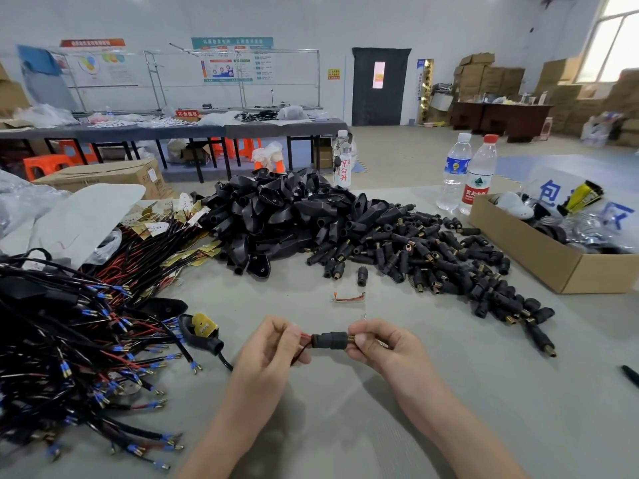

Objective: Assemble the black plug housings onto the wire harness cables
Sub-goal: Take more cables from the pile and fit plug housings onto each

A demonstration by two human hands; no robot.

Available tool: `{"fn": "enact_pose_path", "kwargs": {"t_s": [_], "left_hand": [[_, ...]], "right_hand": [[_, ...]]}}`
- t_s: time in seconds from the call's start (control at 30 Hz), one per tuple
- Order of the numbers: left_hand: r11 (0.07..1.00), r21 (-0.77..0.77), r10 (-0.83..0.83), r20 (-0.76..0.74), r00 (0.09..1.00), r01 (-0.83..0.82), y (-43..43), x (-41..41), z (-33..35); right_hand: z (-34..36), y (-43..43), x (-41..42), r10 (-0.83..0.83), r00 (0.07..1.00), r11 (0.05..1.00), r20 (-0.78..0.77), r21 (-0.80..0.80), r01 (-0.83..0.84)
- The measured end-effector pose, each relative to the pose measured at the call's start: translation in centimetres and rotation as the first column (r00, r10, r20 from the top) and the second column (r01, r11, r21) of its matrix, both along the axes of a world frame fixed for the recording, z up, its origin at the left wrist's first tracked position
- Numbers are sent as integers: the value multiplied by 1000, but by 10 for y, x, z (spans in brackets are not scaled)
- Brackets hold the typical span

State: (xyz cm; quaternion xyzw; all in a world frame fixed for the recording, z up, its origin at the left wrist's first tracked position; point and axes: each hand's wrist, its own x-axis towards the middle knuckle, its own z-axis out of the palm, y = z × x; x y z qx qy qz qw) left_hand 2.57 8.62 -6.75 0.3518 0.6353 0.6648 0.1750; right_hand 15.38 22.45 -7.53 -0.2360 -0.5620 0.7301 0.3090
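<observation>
At six o'clock above the desk (345,430), my left hand (275,345) pinches the red wires (305,337) and my right hand (378,344) pinches the brass end of the black plug housing (329,340) between them — best seated by pushing straight along its axis, wires unkinked.
</observation>
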Motion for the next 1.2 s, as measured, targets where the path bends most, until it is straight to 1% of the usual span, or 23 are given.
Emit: {"fn": "enact_pose_path", "kwargs": {"t_s": [0.27,0.37,0.53,0.67,0.83,0.93,1.0,1.1,1.2], "left_hand": [[996,-94,-5,-101,995,-4,-1,4,-1],[993,-118,12,-142,990,-29,-1,3,-3],[996,-82,34,-152,988,-47,0,-3,-8],[998,-21,56,-111,992,-59,-1,-4,-8],[999,0,41,-104,994,-41,-1,-9,-8],[999,15,51,-105,993,-49,0,-12,-9],[997,13,72,-105,992,-71,1,-12,-12],[994,-30,103,-132,986,-107,4,-9,-17],[994,-26,101,-156,983,-106,4,-5,-18]], "right_hand": [[-1,-2,0,23,999,998,-40,-59,-26],[-1,-2,0,33,998,996,-50,-77,-37],[-1,-4,-2,48,997,994,-62,-94,-54],[-1,-4,-1,41,996,992,-79,-118,-50],[-1,-4,-2,29,993,981,-113,-188,-51],[-1,-6,-2,47,991,978,-125,-198,-72],[-2,-6,-2,43,990,978,-132,-198,-68],[-2,-5,-3,35,990,981,-133,-182,-59],[-2,-4,-3,31,991,985,-130,-165,-52]]}}
